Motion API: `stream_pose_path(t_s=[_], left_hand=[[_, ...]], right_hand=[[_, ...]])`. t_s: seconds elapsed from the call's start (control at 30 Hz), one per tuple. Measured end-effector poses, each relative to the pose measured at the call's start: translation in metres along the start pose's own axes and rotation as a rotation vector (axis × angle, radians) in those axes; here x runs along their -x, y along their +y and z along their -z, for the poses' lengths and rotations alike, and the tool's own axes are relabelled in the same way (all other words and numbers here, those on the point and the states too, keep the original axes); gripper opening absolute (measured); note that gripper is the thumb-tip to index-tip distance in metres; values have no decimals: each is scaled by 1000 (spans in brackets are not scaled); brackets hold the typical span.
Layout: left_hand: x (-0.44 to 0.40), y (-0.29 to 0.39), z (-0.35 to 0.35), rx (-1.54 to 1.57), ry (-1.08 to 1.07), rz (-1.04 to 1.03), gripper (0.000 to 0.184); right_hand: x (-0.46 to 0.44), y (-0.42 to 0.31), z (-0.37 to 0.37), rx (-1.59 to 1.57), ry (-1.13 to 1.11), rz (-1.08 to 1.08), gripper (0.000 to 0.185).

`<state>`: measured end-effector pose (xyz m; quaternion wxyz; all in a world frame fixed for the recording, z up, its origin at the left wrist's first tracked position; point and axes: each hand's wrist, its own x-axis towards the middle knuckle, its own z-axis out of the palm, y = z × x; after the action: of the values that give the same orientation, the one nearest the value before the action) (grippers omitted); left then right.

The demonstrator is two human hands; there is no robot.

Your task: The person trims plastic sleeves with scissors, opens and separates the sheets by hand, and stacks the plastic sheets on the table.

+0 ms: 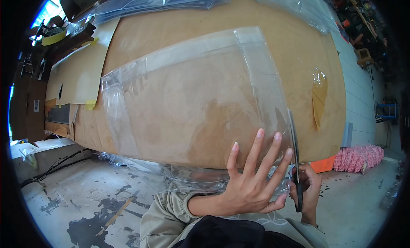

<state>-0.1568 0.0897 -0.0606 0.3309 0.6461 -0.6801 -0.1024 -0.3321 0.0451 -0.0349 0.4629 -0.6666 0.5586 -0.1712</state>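
A clear plastic sheet (188,90) with doubled, seamed edges lies over the brown paper-covered table (171,25), and its near part hangs past the table's edge. My left hand (256,179) rests on the sheet's near right corner, fingers spread and pressing flat. At the sheet's right edge my right hand (311,184) grips a pair of black-handled scissors (295,149). Their blades point away from me along that edge, looking nearly closed. How far the plastic sits between the blades I cannot tell. The fingers in the handles are partly hidden.
More folded clear plastic (162,0) lies along the table's far side. A brown tape strip (318,98) is at the right, a card sheet (85,68) at the left. Yellow tape (54,36) sits at far left. A pink fluffy bundle (358,158) is beyond the right corner.
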Motion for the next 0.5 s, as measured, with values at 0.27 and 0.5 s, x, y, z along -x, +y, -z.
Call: stream_pose_path(t_s=[0.27,0.5], left_hand=[[5,2,-3,56,55,-37,56],[12,11,0,130,52,-44,52]], right_hand=[[-2,-12,-1,-29,6,-119,23],[-1,-11,-6,-75,57,-69,21]])
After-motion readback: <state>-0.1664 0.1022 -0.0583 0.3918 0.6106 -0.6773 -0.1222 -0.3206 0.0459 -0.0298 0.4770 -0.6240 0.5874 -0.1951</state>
